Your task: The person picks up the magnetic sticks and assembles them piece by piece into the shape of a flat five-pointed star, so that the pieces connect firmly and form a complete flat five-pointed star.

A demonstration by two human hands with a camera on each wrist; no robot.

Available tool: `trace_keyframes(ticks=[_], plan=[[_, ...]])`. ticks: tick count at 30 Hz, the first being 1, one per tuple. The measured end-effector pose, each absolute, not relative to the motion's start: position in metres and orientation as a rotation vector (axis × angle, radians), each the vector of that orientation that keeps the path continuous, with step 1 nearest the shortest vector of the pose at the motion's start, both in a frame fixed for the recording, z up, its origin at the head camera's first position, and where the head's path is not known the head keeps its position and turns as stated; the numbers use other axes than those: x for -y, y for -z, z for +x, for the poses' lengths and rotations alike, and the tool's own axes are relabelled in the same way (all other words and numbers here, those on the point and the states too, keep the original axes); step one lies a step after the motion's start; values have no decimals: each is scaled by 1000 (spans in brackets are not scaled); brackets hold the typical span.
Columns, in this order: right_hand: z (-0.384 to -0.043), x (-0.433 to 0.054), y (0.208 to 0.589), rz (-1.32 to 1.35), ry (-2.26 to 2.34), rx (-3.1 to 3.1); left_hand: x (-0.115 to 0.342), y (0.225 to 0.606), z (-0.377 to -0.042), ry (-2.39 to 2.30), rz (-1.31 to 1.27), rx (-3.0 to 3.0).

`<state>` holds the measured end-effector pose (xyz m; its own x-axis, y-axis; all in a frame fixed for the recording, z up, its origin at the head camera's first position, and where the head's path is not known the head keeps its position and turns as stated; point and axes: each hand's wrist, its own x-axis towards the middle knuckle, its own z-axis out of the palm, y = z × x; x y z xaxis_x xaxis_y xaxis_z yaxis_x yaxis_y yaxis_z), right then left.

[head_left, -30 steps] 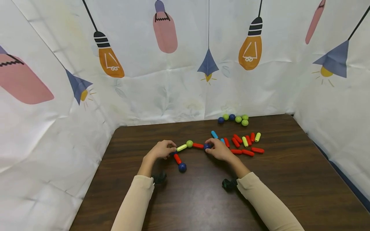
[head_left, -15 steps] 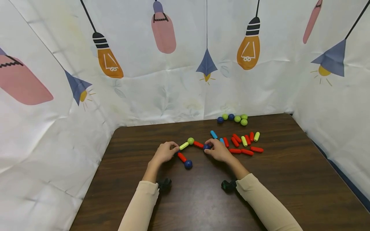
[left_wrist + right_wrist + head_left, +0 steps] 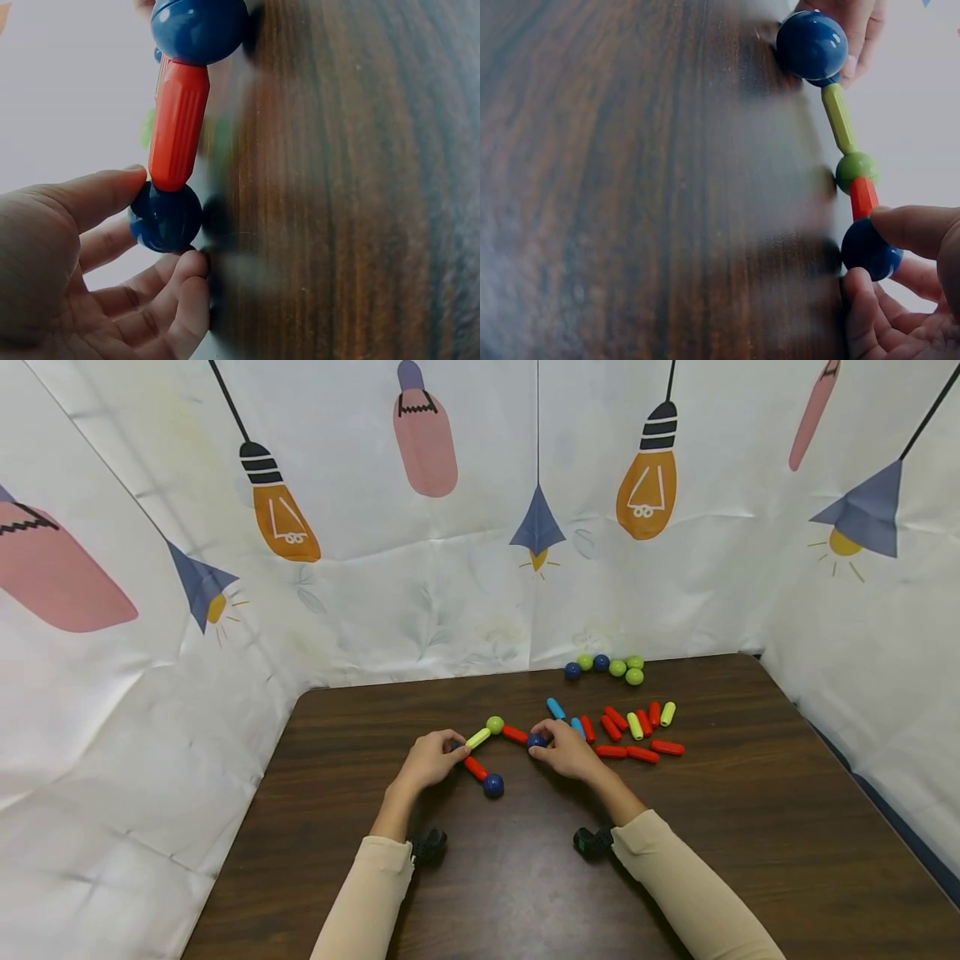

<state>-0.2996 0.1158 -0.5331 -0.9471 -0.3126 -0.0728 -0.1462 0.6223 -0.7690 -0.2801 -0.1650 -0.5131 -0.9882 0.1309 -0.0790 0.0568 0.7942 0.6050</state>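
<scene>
A chain of magnetic balls and rods lies across the table between both hands. My left hand (image 3: 433, 758) pinches a blue ball (image 3: 166, 217) between thumb and fingers. From that ball a red rod (image 3: 476, 768) runs toward me to another blue ball (image 3: 493, 786), and a yellow-green rod (image 3: 477, 738) leads away to a green ball (image 3: 495, 725). A second red rod (image 3: 514, 735) joins the green ball to a third blue ball (image 3: 871, 249), which my right hand (image 3: 566, 753) grips with thumb and fingertips. In the head view, the fingers partly cover both gripped balls.
Loose red rods (image 3: 627, 752), yellow-green rods (image 3: 635, 727) and blue rods (image 3: 555, 708) are scattered right of the right hand. Several green balls (image 3: 634, 677) and blue balls (image 3: 572, 671) sit at the back edge of the dark wooden table (image 3: 360, 710), near a patterned cloth (image 3: 450, 610).
My left hand has shifted right with its ball, swinging the red rod and the near blue ball rightward. The chain bends more sharply at the green ball. The right hand stays almost still.
</scene>
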Motion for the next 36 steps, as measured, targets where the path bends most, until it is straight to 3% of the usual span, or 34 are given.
trace_keyframes(ticks=[22,36], plan=[[-284,-148,514,-363,1318,-2567,168,518,-274,-1031,88,-2836],[-330,-219,492,-216,1275,-2738,172,518,-272,-1048,70,-2814]])
